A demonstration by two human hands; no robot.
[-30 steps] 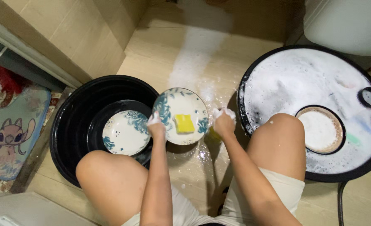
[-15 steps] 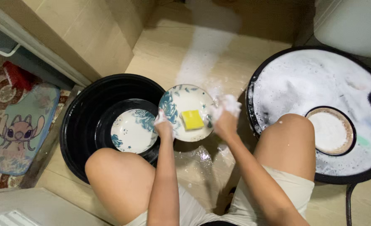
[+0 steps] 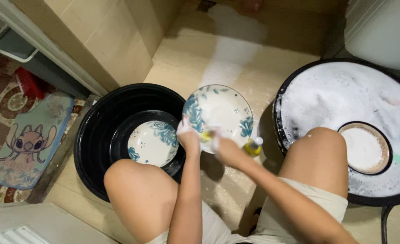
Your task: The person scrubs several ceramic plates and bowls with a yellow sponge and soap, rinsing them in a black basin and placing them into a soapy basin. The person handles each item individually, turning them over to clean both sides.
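Soapy hands scrubbing a floral plate between two basins
White-and-teal plate [image 3: 220, 115] is being held tilted over the tiled floor [image 3: 195, 58] so suds are draining off: the left hand [image 3: 188, 135] is gripping its lower rim, fingers closed, while the right hand [image 3: 222, 145] is pressing a yellow sponge [image 3: 206, 135] against the face; a matching plate [image 3: 151, 143] is lying in the black basin [image 3: 91, 135], and further right the foam-filled tub [image 3: 344, 95] is soaking a bowl [image 3: 365, 147]

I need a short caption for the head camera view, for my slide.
Soapy hands, left hand and right hand, scrub a floral plate between two black basins.
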